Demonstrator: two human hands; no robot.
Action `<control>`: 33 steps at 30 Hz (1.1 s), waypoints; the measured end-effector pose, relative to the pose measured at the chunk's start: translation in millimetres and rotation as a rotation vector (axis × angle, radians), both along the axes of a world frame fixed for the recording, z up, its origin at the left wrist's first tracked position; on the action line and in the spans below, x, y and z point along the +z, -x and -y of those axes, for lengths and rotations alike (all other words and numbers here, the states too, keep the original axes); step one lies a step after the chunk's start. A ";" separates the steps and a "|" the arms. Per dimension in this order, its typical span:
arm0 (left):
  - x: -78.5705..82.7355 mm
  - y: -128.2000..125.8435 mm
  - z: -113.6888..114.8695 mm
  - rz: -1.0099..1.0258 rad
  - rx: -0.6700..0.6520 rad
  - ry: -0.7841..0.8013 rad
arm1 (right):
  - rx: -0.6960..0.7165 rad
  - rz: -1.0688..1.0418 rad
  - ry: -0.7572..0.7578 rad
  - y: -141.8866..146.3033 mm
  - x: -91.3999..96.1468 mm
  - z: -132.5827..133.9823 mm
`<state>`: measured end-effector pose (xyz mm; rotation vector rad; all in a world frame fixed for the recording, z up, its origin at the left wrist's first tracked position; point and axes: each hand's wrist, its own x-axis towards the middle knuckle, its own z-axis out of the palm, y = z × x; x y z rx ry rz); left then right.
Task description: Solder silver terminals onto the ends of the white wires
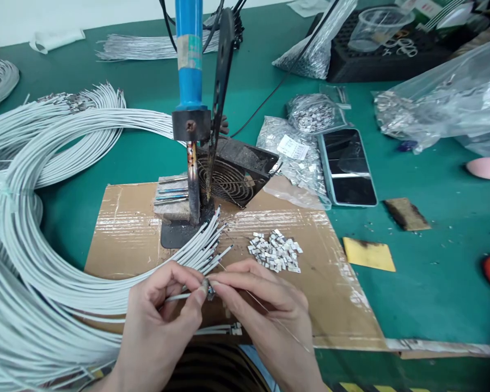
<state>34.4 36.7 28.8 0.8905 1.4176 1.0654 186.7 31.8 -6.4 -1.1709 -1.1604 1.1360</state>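
My left hand (pixel 159 321) is closed, pinching the end of a white cable (pixel 177 297) between thumb and fingertips. A small metal terminal (pixel 210 291) shows at the cable's tip, partly hidden by my fingers. My right hand (pixel 269 310) is closed with its fingertips at the same terminal. A thin solder wire (pixel 288 331) passes through my right fingers and trails over the palm. Just beyond my hands lie the loose ends of a cable bundle (pixel 200 245). Below them, a few cables with metal terminals (pixel 236 329) stick out.
A blue-handled soldering iron (pixel 190 65) stands upright behind my hands, beside a small black fan (pixel 237 174). On the cardboard (pixel 330 294) sits a pile of metal terminals (pixel 275 250). A phone (pixel 348 166), bagged parts (pixel 289 152) and a yellow sponge (pixel 369 254) lie right; cable coils (pixel 20 218) fill the left.
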 end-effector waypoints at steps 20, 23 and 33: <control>1.8 -4.9 -3.0 -0.049 0.036 0.034 | -0.018 0.094 -0.003 1.5 2.1 -2.2; -1.2 -1.9 -6.1 -0.102 0.015 0.031 | -0.040 0.118 0.042 1.2 0.6 2.6; -6.3 0.1 -20.9 -0.155 0.078 0.000 | -0.077 0.152 0.000 -0.4 5.2 -5.1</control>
